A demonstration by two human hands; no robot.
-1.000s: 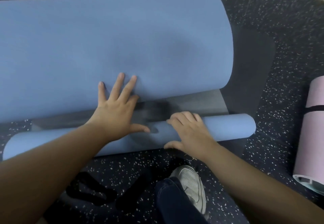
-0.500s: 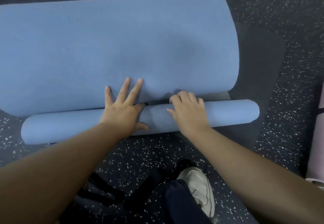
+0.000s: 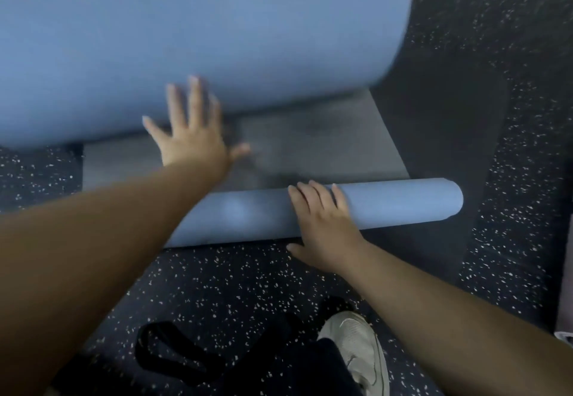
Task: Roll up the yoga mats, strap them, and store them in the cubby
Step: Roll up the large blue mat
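Dim, flat indoor light with soft shadows; motion blur smears the left hand (image 3: 193,135) (edges bow slightly).

A dark speckled rubber floor (image 3: 511,116) carries a blue yoga mat (image 3: 217,39) partly rolled at its near end, a black strap (image 3: 173,355) looped near, and a pale sneaker (image 3: 359,346) to its right.

Matt blue foam mat (image 3: 217,39), speckled rubber floor (image 3: 511,116)
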